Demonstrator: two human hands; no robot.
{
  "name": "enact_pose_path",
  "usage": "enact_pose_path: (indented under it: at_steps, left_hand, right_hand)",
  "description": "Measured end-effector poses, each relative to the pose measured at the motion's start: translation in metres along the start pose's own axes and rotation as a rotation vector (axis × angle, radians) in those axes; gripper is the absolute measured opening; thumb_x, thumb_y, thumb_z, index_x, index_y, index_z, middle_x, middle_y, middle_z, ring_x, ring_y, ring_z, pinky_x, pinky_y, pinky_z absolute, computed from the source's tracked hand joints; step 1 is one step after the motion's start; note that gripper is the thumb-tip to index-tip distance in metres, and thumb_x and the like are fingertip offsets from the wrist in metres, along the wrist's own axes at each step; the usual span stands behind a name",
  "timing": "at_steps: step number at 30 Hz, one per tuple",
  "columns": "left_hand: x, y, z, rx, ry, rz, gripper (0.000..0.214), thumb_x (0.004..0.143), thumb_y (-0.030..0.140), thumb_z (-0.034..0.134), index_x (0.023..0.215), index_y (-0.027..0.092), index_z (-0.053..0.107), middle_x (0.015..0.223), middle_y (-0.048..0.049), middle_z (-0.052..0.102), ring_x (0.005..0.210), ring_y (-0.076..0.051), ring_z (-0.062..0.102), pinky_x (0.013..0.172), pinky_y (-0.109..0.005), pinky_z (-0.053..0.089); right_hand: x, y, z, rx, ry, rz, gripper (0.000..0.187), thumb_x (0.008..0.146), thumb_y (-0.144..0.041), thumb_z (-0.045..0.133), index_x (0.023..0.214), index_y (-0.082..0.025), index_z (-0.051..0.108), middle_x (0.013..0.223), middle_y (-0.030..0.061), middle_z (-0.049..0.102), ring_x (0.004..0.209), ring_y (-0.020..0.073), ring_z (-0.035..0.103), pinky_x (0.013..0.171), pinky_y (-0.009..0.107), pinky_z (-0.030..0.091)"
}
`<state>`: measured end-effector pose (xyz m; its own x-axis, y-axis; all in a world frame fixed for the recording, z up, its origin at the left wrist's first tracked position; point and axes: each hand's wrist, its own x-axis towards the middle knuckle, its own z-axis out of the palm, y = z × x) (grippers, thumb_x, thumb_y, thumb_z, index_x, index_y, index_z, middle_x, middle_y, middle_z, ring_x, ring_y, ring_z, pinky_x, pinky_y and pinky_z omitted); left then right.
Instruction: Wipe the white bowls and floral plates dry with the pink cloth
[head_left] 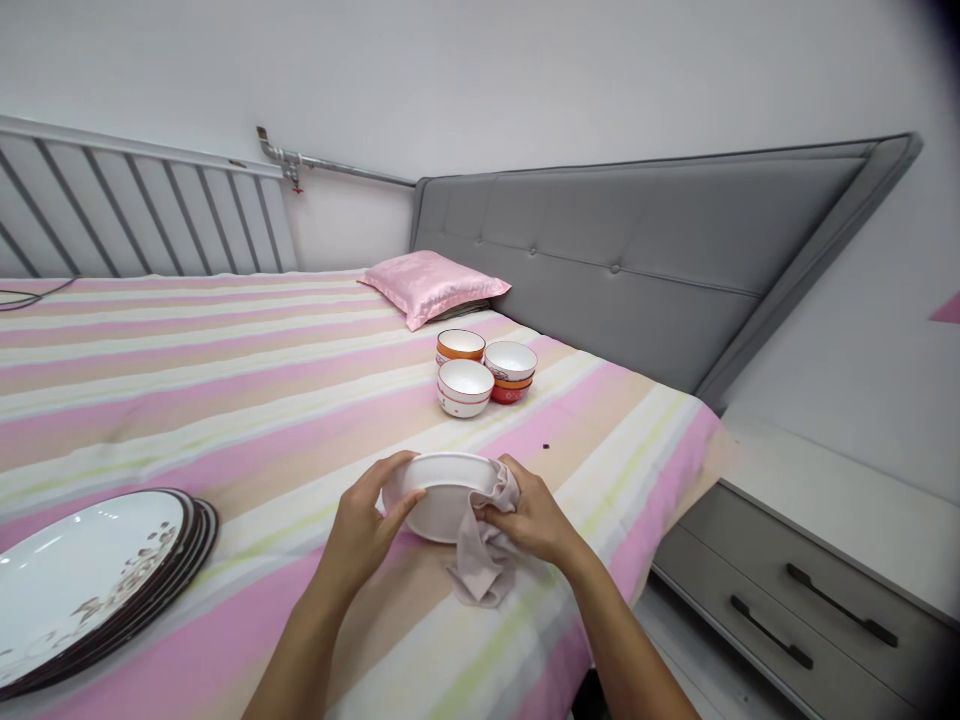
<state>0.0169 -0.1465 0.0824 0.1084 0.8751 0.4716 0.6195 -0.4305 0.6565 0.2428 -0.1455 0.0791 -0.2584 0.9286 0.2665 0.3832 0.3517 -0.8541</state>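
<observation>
A white dish, shallow and round, is tilted up on its edge just over the striped bedsheet. My left hand grips its left rim, thumb on the side facing me and fingers behind. On the right rim my right hand pinches a pale pinkish-grey cloth against the dish, and the cloth's loose end hangs down. Beyond the dish stand stacked bowls: a white one with red lines, one with an orange band, and a white one on top of orange and red bowls.
A stack of large oval plates with dark rims lies at the left. A pink pillow rests by the grey headboard. To the right is a nightstand with drawers. A small dark speck lies on the sheet.
</observation>
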Motion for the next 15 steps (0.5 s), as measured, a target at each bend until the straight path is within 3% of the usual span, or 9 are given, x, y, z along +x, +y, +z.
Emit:
enact_pose_path:
  at_steps: [7, 15]
  left_hand:
    - [0.002, -0.011, -0.001, 0.005, 0.028, -0.094, 0.041, 0.079, 0.047, 0.056, 0.112, 0.023, 0.054, 0.118, -0.0075, 0.061, 0.104, -0.024, 0.057, 0.083, -0.035, 0.047]
    - [0.003, -0.016, -0.006, 0.002, 0.031, -0.167, 0.042, 0.077, 0.049, 0.056, 0.109, 0.023, 0.054, 0.114, -0.0064, 0.062, 0.097, -0.023, 0.059, 0.059, -0.026, 0.046]
  right_hand:
    - [0.004, 0.024, 0.012, 0.252, -0.003, 0.034, 0.035, 0.068, -0.024, 0.067, 0.102, -0.019, 0.057, 0.099, 0.0021, 0.067, 0.09, 0.0201, 0.062, 0.079, 0.031, 0.049]
    - [0.004, 0.036, 0.023, 0.302, -0.014, 0.039, 0.039, 0.068, -0.025, 0.068, 0.106, -0.019, 0.061, 0.105, 0.0035, 0.068, 0.098, 0.0226, 0.062, 0.088, 0.035, 0.047]
